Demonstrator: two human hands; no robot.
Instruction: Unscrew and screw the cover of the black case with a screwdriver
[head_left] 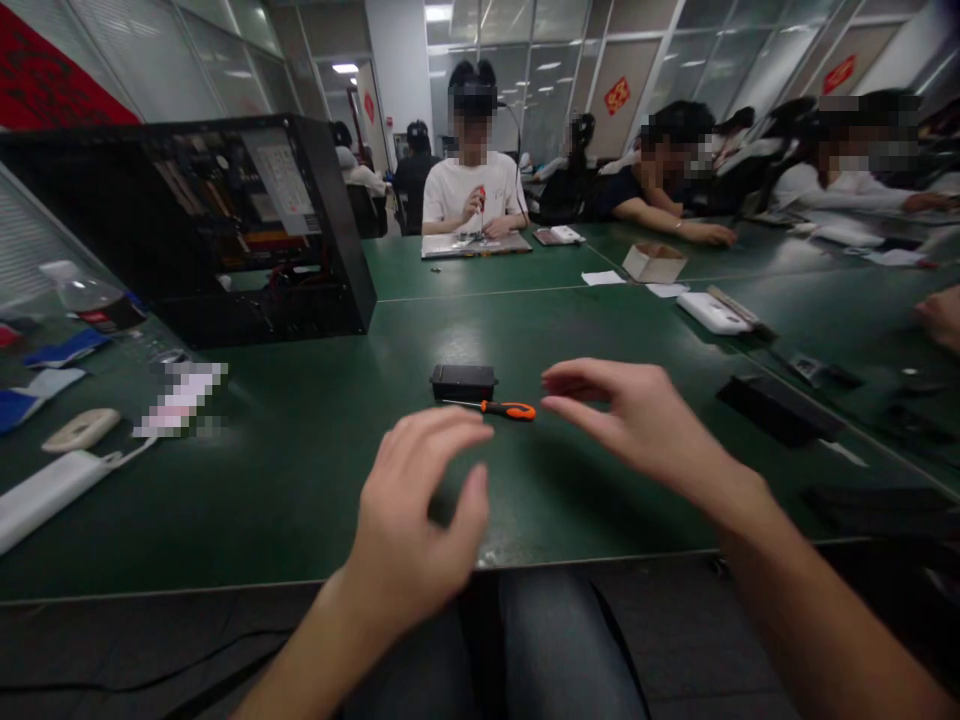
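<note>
On the green table [360, 420] ahead of me lies a small black box [463, 382]. A screwdriver [510, 410] with an orange and black handle rests along its near side, the shaft pointing left. My left hand [420, 500] hovers in front of the box, empty, with thumb and fingers apart. To the right of the screwdriver handle, my right hand [607, 400] is held above the table with its fingers curved and a gap to the thumb. Nothing shows in it, and it does not touch the screwdriver.
A large open computer case [322, 230] stands at the left, near a plastic bottle [105, 310] and a white power strip [45, 495]. On the right are a black block [780, 408] and a white device [712, 312]. Opposite, a person [474, 190] works with a red-handled tool.
</note>
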